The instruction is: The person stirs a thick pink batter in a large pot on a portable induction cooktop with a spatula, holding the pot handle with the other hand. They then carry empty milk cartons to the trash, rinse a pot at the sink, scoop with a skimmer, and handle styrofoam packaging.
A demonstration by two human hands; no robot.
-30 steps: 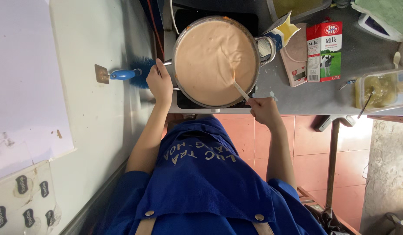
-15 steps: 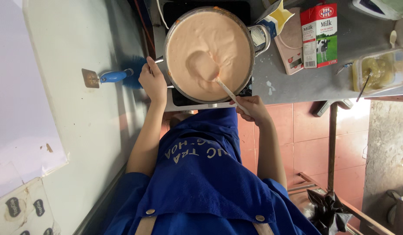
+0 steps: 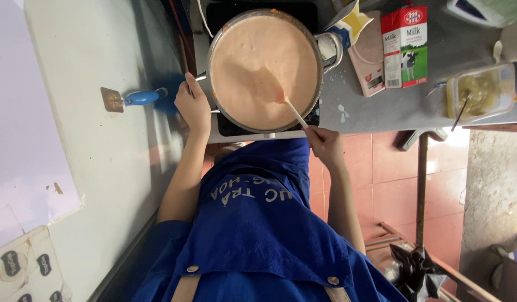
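The side handle of a large metal pot [image 3: 264,70] of pale orange creamy liquid, set on a stove at the near edge of the grey worktop [image 3: 392,106], is gripped by the closed left hand [image 3: 192,105]. A wooden spatula [image 3: 281,95], its blade dipped in the liquid, is held by its handle in the closed right hand [image 3: 324,144]. A milk carton [image 3: 404,47] lies on the worktop beside the pot, and a blue-handled scraper [image 3: 133,99] rests on the white surface beyond the left hand.

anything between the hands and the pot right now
Nothing visible. The left hand already grips the pot by its side handle, and the right hand holds the spatula, whose blade sits in the creamy orange mixture.
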